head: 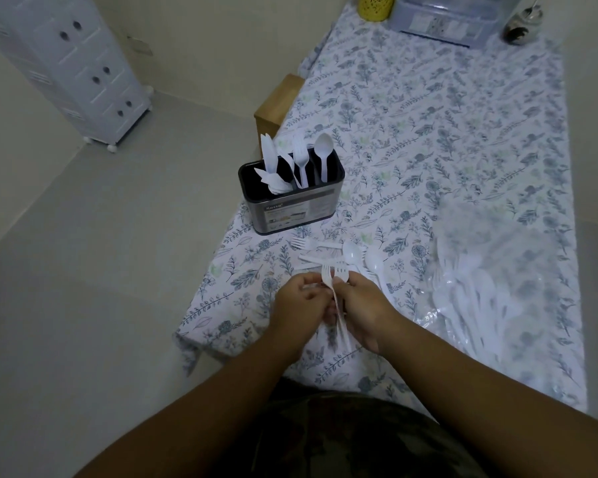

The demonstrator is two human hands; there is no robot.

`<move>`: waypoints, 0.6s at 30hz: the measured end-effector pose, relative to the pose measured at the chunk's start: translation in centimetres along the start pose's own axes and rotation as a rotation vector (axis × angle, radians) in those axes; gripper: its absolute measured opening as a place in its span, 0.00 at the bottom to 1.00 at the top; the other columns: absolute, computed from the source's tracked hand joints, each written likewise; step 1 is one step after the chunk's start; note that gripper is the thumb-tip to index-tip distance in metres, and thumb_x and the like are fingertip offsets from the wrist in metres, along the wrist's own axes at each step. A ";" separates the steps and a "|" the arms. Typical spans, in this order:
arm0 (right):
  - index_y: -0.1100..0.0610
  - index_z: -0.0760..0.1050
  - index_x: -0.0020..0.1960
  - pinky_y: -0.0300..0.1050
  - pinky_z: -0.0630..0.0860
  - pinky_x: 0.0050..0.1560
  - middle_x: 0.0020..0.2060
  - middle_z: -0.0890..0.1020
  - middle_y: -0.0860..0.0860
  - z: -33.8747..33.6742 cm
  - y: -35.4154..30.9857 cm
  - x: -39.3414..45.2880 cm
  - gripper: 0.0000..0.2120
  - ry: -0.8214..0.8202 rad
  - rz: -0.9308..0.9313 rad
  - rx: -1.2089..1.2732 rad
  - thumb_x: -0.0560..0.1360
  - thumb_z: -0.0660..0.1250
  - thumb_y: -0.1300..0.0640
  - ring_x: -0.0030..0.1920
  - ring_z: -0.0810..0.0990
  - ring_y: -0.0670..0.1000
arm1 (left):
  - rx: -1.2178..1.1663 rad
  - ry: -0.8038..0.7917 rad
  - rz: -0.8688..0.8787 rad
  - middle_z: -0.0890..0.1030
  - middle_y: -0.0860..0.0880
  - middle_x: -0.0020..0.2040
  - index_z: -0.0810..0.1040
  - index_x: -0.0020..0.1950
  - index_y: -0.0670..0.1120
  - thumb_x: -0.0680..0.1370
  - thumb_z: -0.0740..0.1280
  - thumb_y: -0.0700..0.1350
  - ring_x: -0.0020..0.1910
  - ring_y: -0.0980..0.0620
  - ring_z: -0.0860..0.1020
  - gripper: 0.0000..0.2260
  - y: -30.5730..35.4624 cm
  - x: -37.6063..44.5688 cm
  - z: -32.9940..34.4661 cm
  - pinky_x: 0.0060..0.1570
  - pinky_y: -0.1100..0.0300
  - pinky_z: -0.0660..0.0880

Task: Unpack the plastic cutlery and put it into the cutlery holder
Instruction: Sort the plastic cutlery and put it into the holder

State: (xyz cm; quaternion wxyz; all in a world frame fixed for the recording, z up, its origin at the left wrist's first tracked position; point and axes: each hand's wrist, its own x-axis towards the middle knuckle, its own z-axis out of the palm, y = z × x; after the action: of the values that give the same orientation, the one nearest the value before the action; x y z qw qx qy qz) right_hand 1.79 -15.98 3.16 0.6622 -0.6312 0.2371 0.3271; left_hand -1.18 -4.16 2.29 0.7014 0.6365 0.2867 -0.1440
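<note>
I hold two white plastic forks (332,281) between my hands, over the near end of the flowered tablecloth (446,139). My left hand (299,301) is curled with its fingers closed around the forks from the left; my right hand (361,305) pinches them from the right, thumb toward the necks. Their tines point up and away from me, just above my fingertips, and their handles run down toward me between my palms, the long axis nearly straight along my line of sight.

Just beyond my hands, loose pieces lie flat on the cloth: two spoons (359,258) with bowls pointing away from me, and one fork (304,243) lying crosswise, tines to the left; a few more handles there I cannot count.

The cutlery holder (290,205) stands upright farther off to the left, near the table's edge. In it I count one spoon (323,150) and one fork (300,157) standing upright, plus several knives (270,167), some leaning.

To my right lies the clear plastic bag (480,291) with more white cutlery inside, too blurred to count.
</note>
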 end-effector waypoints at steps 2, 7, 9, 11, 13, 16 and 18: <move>0.59 0.78 0.64 0.46 0.81 0.38 0.51 0.86 0.61 -0.3 0.3 0.1 0.13 -0.002 -0.021 -0.027 0.84 0.60 0.58 0.41 0.87 0.55 | 0.024 -0.004 -0.024 0.87 0.44 0.41 0.82 0.53 0.45 0.78 0.66 0.37 0.42 0.43 0.86 0.08 0.3 0.1 0.5 0.45 0.45 0.84; 0.60 0.82 0.55 0.63 0.85 0.50 0.48 0.87 0.62 -1.3 0.4 0.1 0.10 0.023 -0.041 -0.064 0.81 0.66 0.55 0.48 0.87 0.62 | 0.000 -0.026 -0.023 0.86 0.44 0.39 0.82 0.47 0.43 0.82 0.63 0.42 0.37 0.50 0.85 0.09 0.4 -0.3 0.7 0.36 0.57 0.81; 0.63 0.81 0.55 0.66 0.83 0.52 0.48 0.87 0.62 -1.3 0.4 -0.3 0.11 0.019 -0.028 -0.061 0.80 0.68 0.56 0.50 0.87 0.63 | 0.061 -0.037 0.009 0.86 0.45 0.42 0.83 0.48 0.44 0.82 0.64 0.46 0.41 0.48 0.86 0.10 -0.2 0.1 0.5 0.44 0.51 0.83; 0.67 0.79 0.57 0.67 0.83 0.54 0.49 0.86 0.64 -1.2 0.6 -0.4 0.16 0.019 -0.019 -0.070 0.79 0.69 0.53 0.51 0.86 0.65 | 0.193 -0.027 0.075 0.86 0.48 0.42 0.84 0.47 0.47 0.81 0.65 0.46 0.43 0.50 0.86 0.09 -0.6 0.5 0.3 0.48 0.47 0.83; 0.64 0.80 0.56 0.67 0.81 0.56 0.50 0.86 0.64 -1.2 0.8 -0.3 0.16 0.004 -0.028 -0.086 0.80 0.67 0.51 0.53 0.85 0.66 | 0.189 0.005 0.072 0.86 0.48 0.41 0.84 0.47 0.46 0.81 0.66 0.45 0.42 0.49 0.86 0.08 -0.5 0.6 0.4 0.49 0.45 0.83; 0.60 0.81 0.58 0.58 0.83 0.57 0.51 0.87 0.59 -1.2 0.6 -0.3 0.13 -0.049 -0.014 -0.029 0.83 0.63 0.52 0.53 0.87 0.60 | 0.006 0.067 -0.036 0.87 0.46 0.43 0.83 0.53 0.43 0.79 0.70 0.43 0.43 0.48 0.86 0.06 0.1 0.6 0.6 0.48 0.47 0.84; 0.57 0.80 0.61 0.56 0.83 0.58 0.53 0.87 0.57 -1.0 0.5 -0.5 0.13 -0.117 -0.015 0.022 0.84 0.63 0.52 0.55 0.87 0.57 | 0.016 0.100 -0.042 0.87 0.45 0.41 0.83 0.49 0.43 0.77 0.72 0.45 0.41 0.46 0.86 0.06 0.2 0.7 0.6 0.45 0.44 0.84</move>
State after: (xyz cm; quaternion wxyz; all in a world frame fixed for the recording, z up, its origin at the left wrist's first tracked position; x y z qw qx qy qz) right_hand 1.21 -17.05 3.09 0.6841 -0.6054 0.1969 0.3559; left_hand -0.37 -4.62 2.00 0.6778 0.6423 0.3337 -0.1291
